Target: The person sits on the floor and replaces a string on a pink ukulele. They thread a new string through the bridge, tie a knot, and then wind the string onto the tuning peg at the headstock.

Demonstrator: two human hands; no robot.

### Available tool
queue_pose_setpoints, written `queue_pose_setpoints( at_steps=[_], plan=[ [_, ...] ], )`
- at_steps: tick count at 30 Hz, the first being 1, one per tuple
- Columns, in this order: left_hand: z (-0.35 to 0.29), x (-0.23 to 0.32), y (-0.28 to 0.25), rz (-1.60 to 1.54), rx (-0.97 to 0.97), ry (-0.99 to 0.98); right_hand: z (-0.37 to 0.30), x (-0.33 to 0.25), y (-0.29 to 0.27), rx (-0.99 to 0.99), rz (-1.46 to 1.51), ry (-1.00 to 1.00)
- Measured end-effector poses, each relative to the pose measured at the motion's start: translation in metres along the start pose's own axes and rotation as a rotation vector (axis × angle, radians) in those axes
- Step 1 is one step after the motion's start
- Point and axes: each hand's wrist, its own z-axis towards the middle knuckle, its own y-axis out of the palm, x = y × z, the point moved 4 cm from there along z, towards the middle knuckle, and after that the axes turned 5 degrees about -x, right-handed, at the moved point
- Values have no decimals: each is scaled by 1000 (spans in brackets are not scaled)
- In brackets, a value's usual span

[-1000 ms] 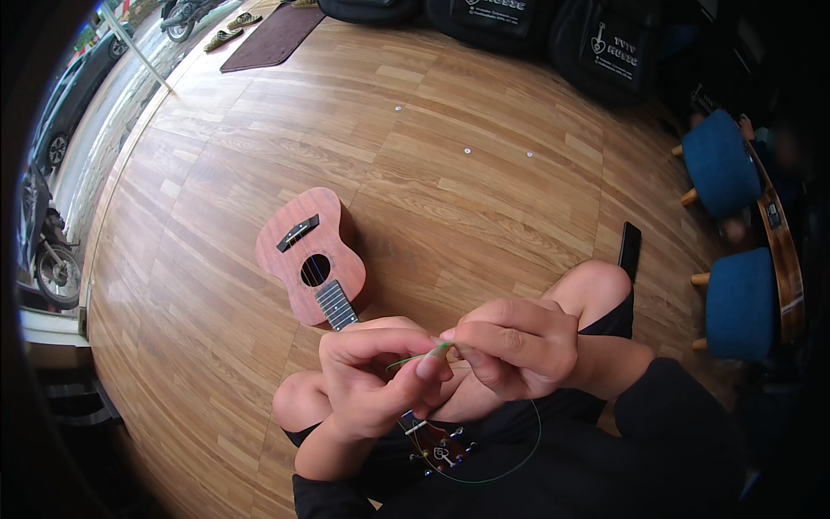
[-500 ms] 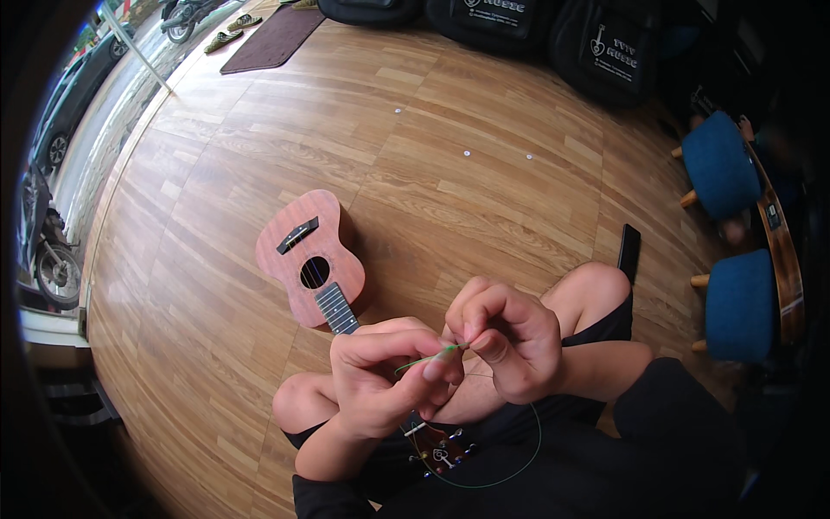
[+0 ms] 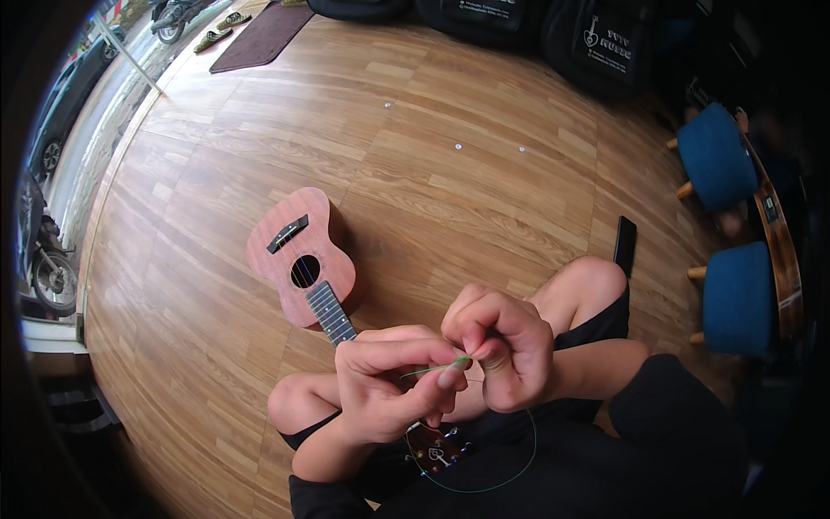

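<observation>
So left hand (image 3: 393, 381) and right hand (image 3: 512, 350) both pinch the green string (image 3: 418, 373), lower center; uke (image 3: 298, 298) body's left of center.

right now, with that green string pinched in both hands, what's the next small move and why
Probably ease the right hand gently away from the left hand: both pinch the thin green string at nearly the same spot, while its slack hangs in a wide curve past the dark brown ukulele headstock.
</observation>
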Motion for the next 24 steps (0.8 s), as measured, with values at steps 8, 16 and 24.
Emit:
queue_pose_setpoints(
  at_steps=[8,16,24],
  plan=[
    [-1,2,-4,14,-49,8,11,-8,-6,-78,-20,-17],
    [-2,8,-3,-28,-103,14,26,-12,-18,-251,167,49],
    [-1,8,1,-50,-231,-70,31,1,-21,-505,486,111]
  ],
)
